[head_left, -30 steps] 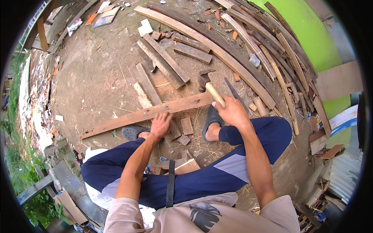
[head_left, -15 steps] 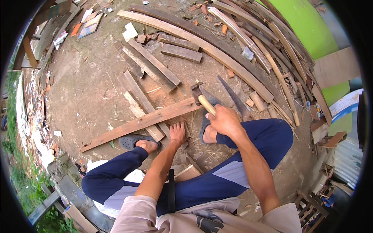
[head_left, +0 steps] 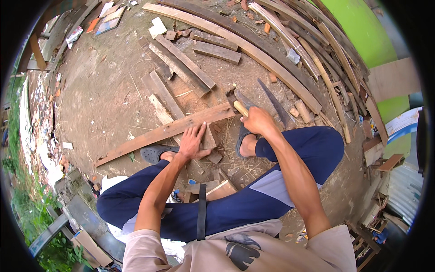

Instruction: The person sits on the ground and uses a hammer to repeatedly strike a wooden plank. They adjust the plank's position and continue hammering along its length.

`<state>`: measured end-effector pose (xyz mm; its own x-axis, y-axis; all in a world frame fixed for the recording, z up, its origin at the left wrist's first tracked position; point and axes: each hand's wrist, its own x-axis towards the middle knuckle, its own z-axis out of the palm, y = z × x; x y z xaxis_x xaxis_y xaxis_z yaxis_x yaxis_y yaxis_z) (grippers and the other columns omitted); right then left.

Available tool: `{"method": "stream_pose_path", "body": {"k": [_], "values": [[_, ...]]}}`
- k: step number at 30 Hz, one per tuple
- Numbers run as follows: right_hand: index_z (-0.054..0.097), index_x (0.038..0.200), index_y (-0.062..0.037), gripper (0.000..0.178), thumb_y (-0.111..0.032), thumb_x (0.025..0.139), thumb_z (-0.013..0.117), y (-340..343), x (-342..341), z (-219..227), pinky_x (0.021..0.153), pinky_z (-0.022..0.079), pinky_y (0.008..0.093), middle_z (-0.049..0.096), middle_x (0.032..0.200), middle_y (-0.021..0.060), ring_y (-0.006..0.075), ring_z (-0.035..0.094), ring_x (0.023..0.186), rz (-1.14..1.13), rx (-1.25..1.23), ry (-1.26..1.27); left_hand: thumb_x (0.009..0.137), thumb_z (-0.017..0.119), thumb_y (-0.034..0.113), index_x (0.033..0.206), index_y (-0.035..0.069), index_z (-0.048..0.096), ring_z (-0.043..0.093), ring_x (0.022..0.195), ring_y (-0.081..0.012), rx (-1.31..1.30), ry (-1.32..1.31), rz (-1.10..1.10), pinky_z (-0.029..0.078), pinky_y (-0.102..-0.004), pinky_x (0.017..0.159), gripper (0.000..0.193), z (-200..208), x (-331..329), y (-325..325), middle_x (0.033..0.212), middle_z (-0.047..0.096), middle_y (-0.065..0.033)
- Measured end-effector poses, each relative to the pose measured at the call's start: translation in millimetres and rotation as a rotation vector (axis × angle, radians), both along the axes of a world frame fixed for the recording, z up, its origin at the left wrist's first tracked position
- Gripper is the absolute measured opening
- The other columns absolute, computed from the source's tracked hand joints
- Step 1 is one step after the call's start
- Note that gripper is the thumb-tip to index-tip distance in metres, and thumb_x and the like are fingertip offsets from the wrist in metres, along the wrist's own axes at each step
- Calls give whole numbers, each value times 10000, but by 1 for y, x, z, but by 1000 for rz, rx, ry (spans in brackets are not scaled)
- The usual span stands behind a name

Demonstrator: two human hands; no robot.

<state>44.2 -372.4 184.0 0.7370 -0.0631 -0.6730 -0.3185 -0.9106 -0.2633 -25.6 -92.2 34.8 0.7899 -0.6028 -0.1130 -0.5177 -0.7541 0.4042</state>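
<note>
My right hand [head_left: 258, 120] is wrapped round the pale wooden handle of a claw hammer [head_left: 240, 108]. Its dark head is by the right end of a long reddish-brown plank [head_left: 167, 131]; whether they touch I cannot tell. My left hand [head_left: 192, 141] rests with fingers spread on a short wooden block [head_left: 209, 138], the fingertips at the plank's near edge. Beneath the plank, two pieces of lumber [head_left: 164, 96] run crosswise. A handsaw blade [head_left: 273, 102] lies beyond my right hand.
Short beams [head_left: 186, 61] lie on the dirt ahead. Long curved-looking boards [head_left: 244, 54] and a lumber pile [head_left: 335, 59] fill the far right, beside a green wall [head_left: 362, 31]. My feet in grey clogs [head_left: 156, 153] flank the work. Wood scraps [head_left: 222, 189] lie between my legs.
My left hand has moved forward and left, up to the plank's near edge, uncovering more of the block. The hammer has shifted slightly, its head now lower beside the plank's end.
</note>
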Motion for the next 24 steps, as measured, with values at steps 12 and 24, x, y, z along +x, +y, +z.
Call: {"method": "stream_pose_path", "body": {"k": [12,24], "values": [[729,1024,9,327,-270,860,676,1,4,-3,859,534,478,703,1040,255,411,678,997,48,-61,18,634,808,502,1528,30,293,449,1245,-360,99,58,181,353,-457,1074,1134,25,64,-43,1351,467,-194],[708,1079,-5,283,-169,861,632,9,-2,-7,752,565,427,730,926,157,320,712,974,254,-367,-289,605,841,609,1574,124,133,379,1376,-401,-21,183,353,308,-518,1139,1294,-1,54,-42,1516,344,-222]]}}
